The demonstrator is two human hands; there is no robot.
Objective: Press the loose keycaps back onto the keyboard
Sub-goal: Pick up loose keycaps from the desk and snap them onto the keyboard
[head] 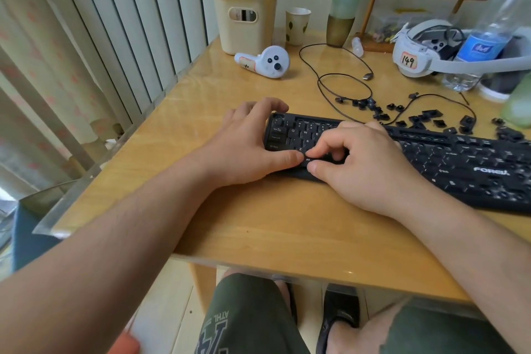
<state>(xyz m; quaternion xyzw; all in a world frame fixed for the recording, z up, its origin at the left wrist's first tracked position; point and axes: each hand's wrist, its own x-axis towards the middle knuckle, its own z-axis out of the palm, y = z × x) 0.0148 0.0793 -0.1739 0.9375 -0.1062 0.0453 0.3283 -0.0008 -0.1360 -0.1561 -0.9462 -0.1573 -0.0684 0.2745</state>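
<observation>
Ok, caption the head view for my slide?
Both hands, left and right, work at the keyboard's left end; loose keycaps lie behind.
</observation>
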